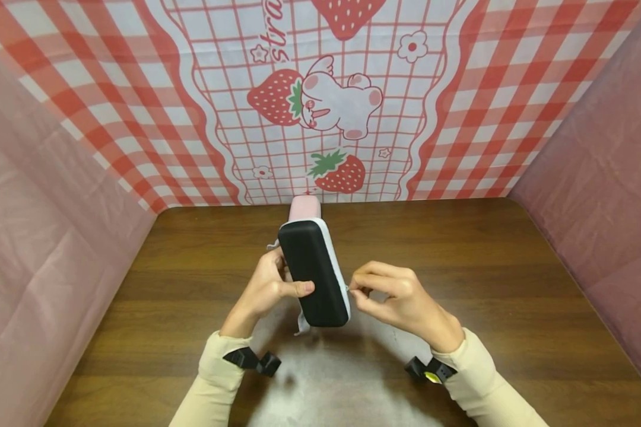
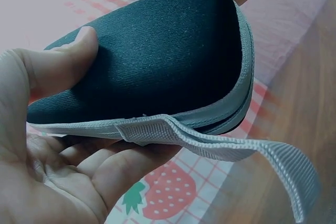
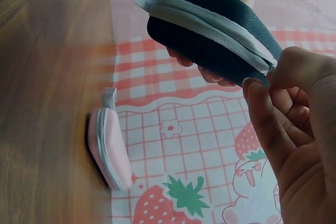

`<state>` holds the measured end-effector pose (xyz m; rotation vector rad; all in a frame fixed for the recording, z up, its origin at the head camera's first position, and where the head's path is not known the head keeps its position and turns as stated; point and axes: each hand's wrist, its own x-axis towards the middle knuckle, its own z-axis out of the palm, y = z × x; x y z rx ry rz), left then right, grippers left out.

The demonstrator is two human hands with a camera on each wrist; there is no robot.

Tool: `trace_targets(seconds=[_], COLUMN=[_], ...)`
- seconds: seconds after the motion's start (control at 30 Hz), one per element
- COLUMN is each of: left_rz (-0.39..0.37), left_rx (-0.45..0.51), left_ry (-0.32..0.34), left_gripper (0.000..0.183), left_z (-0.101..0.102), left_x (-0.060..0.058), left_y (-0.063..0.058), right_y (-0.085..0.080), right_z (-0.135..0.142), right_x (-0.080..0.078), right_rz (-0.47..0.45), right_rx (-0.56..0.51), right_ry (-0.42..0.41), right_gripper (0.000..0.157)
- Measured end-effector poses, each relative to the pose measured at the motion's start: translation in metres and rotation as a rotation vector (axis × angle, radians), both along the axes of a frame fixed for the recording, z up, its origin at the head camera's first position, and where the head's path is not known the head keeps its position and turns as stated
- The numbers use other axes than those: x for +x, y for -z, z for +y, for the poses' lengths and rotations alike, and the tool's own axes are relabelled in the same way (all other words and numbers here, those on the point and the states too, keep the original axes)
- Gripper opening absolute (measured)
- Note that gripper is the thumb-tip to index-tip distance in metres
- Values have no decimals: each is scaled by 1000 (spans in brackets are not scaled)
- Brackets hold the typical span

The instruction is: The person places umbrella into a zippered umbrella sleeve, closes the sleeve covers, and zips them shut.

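A black zippered case (image 1: 312,273) with a pale grey zipper band is held up above the table, tilted. My left hand (image 1: 269,287) grips it from the left, thumb across the black face and fingers beneath, as the left wrist view shows. A grey fabric strap (image 2: 236,148) hangs from the case's near end. On the other side my right hand (image 1: 400,296) pinches the zipper pull (image 1: 347,288) between thumb and finger, partway along the band. In the right wrist view the zipper (image 3: 220,27) runs from the strap end to those fingertips.
Behind the black case a pink zippered case (image 3: 111,148) with a grey loop stands on the wooden table (image 1: 486,267) against the strawberry-print cloth (image 1: 342,118). Pink cloth walls (image 1: 593,148) close in both sides.
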<state>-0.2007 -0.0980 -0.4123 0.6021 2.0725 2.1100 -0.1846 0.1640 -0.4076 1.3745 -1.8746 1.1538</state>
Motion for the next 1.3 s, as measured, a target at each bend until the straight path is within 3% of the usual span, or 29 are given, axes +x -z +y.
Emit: trace_targets(seconds=[0.33,0.57,1.07,1.3], left_rz=[-17,-18,-72,-104], left_rx=[32,140,223,224], left_ry=[2,-18,15,-7], left_gripper=[55,53,47,45], left_z=[1,1,0,0], left_x=[0,-2,-1,-1], left_y=[0,2,3,2], right_y=[0,0,0,1], right_z=[0,1,2,2], right_x=[-1,0,0,0], right_rz=[7,-12,-17,-15], right_rx=[6,20,27,33], right_ry=[3,-7,1,-2], right_gripper=[15,13,11,14])
